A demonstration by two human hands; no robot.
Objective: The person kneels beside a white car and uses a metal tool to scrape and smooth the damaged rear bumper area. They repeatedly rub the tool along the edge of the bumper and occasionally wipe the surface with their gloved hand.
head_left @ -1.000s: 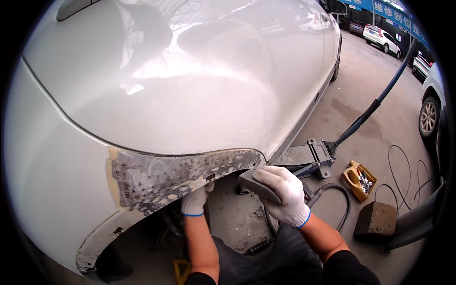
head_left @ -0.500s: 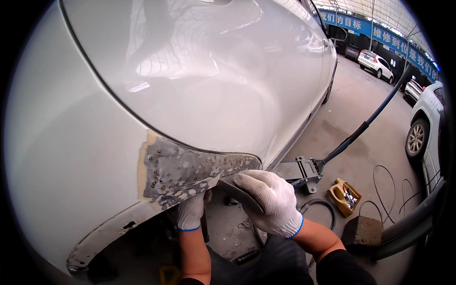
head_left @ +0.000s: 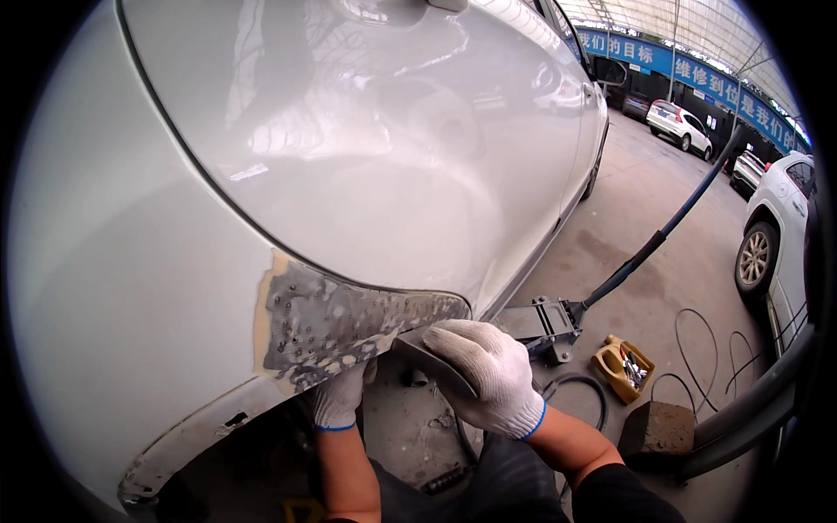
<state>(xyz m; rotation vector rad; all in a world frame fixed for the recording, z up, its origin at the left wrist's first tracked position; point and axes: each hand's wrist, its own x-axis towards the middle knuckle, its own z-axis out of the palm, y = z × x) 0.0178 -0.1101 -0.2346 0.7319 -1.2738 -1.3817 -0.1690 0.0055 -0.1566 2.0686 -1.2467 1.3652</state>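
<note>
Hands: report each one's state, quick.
Left hand: partly hidden by the car panel; grip cannot be told.
Right hand: closed on a flat grey tool.

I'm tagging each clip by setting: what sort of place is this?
Probably a car body repair workshop. The white car has a patch stripped of its white paint, what looks like a floor jack stands beside it, and nearby lies a yellow container holding metal pieces.
</note>
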